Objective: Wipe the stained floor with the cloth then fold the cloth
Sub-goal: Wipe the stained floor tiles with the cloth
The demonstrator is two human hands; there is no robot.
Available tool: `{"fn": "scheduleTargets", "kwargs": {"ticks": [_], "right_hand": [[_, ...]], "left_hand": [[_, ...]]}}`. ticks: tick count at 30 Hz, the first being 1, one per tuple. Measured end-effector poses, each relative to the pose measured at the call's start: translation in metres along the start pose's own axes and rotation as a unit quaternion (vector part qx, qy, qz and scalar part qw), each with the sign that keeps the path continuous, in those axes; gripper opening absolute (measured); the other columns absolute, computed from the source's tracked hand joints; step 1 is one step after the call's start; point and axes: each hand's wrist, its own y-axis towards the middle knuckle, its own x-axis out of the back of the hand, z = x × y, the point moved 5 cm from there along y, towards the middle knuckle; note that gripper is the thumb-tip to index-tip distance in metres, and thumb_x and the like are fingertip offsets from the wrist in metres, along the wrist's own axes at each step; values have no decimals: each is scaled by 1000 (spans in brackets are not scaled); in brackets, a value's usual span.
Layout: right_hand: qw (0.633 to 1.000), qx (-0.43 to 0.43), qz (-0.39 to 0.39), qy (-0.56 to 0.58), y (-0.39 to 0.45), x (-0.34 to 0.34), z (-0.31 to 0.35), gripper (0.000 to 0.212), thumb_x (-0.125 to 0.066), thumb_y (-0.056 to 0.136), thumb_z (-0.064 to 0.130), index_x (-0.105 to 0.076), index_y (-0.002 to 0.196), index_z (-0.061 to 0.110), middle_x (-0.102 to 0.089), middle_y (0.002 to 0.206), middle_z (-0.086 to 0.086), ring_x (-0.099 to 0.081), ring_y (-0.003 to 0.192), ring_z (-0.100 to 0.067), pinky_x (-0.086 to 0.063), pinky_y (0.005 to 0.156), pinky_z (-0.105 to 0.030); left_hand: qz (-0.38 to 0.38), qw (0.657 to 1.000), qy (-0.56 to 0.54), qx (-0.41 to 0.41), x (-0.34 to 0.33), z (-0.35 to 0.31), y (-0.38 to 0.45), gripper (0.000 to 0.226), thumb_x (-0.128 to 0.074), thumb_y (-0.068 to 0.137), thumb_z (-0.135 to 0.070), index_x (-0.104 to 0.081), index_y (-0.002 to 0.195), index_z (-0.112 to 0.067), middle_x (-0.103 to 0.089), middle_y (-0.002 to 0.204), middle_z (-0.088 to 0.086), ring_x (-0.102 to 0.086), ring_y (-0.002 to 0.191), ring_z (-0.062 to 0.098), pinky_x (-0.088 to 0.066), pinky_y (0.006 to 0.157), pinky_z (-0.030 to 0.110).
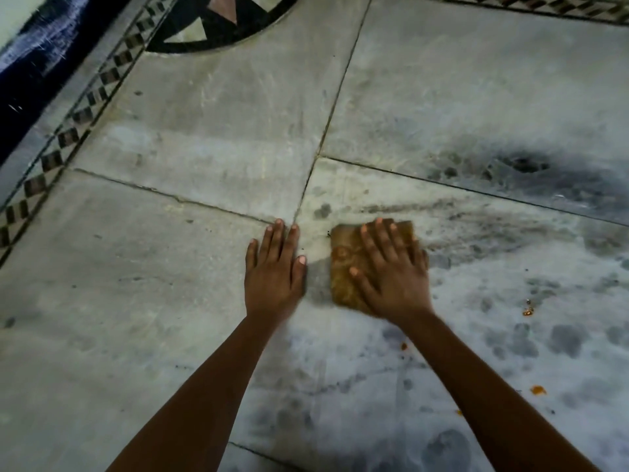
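Note:
A small brown-orange cloth (343,264), folded into a rough square, lies flat on the grey stone floor (190,158). My right hand (391,270) presses flat on top of it with fingers spread, covering its right half. My left hand (275,267) rests flat on the bare floor just left of the cloth, fingers together, holding nothing. Small orange stain bits (527,311) lie on the floor to the right, and another orange bit (537,390) sits lower right. A dark smeared patch (520,165) marks the tile beyond the cloth.
The floor is made of large slabs with thin joints. A checkered inlay border (68,134) runs along the left, with a dark wall base (30,63) behind it. A black patterned inlay circle (218,25) sits at the top.

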Motion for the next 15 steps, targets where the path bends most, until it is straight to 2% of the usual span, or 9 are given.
{"fn": "scheduleTargets", "kwargs": {"ticks": [2, 4, 5, 7, 9, 11, 13, 15], "right_hand": [[997, -71, -1, 7, 30, 5, -11, 74, -12, 86, 61, -13, 149, 23, -8, 158, -7, -4, 145, -25, 4, 115, -42], [994, -105, 8, 8, 58, 5, -6, 74, -11, 87, 57, -7, 150, 19, -1, 158, -10, 2, 145, -27, 7, 115, -42], [995, -95, 12, 6, 65, 4, 4, 73, -12, 88, 54, -7, 150, 16, -1, 158, -10, 2, 145, -27, 8, 114, -41], [1000, -20, 20, 7, 59, 0, 29, 71, -12, 89, 51, -15, 149, 12, -11, 157, -10, -7, 145, -27, 8, 113, -38], [997, 68, 22, -4, 29, -3, 44, 66, -20, 91, 48, -26, 146, 12, -25, 154, -8, -21, 142, -25, 1, 113, -38], [995, 96, 19, -12, -4, -6, 36, 62, -26, 93, 46, -31, 145, 13, -30, 152, -6, -27, 140, -23, -6, 113, -38], [999, 50, 6, -6, -17, -2, 9, 62, -28, 93, 48, -31, 145, 14, -31, 151, -5, -27, 140, -23, -5, 113, -38], [999, -32, -18, -4, -4, 6, -17, 66, -23, 91, 50, -30, 145, 13, -28, 153, -8, -24, 141, -25, -5, 113, -39]], "left_hand": [[2, 1000, 13, 3, -1, 0, 1, 57, -20, 94, -39, -26, 147, -18, -25, 154, 8, -19, 143, 21, -11, 115, 42], [11, 1000, 25, 3, -1, -1, 2, 56, -20, 95, -38, -26, 147, -17, -25, 154, 9, -19, 143, 23, -12, 115, 43], [12, 1000, 28, 0, -2, -2, 2, 56, -19, 95, -38, -26, 147, -17, -25, 154, 10, -19, 143, 23, -13, 115, 44], [11, 1000, 23, 1, -1, -1, 2, 56, -18, 95, -38, -27, 146, -17, -26, 153, 9, -20, 143, 23, -14, 115, 44], [5, 1000, 15, 2, 0, 0, 2, 56, -18, 95, -39, -27, 146, -19, -27, 153, 8, -20, 143, 22, -13, 114, 43], [3, 1000, 7, -2, -2, 1, 2, 57, -18, 95, -40, -24, 148, -21, -23, 155, 5, -16, 144, 18, -9, 115, 40], [4, 1000, 5, -3, -2, 2, 1, 58, -18, 94, -41, -21, 148, -21, -20, 156, 4, -12, 144, 16, -5, 116, 38], [1, 1000, 9, -2, -2, 1, 1, 58, -18, 94, -41, -22, 148, -20, -21, 155, 5, -13, 144, 18, -6, 116, 39]]}}
